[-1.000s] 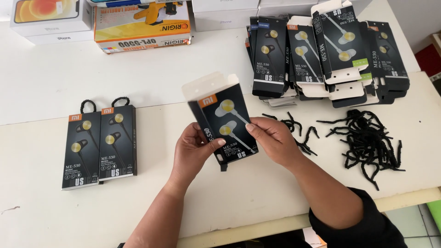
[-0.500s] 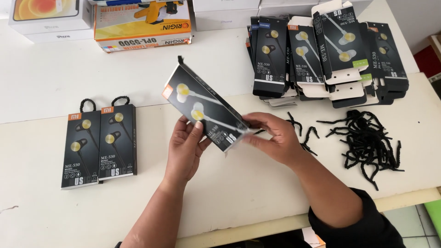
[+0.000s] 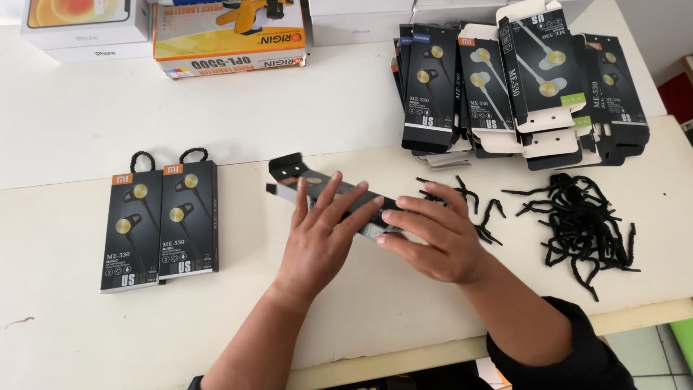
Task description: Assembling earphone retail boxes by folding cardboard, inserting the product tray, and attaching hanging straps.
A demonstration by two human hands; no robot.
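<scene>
Both the left hand (image 3: 317,242) and right hand (image 3: 440,242) press open-fingered on the black earphone carton (image 3: 317,189) at table centre, nine o'clock of the cord loops (image 3: 585,227); it looks light, thin, crushable, best pinched by its long edges.

Both hands, left (image 3: 317,242) and right (image 3: 433,242), press flat on a black box (image 3: 303,180) lying on the table (image 3: 72,332); black cords (image 3: 585,224) nearby.
</scene>
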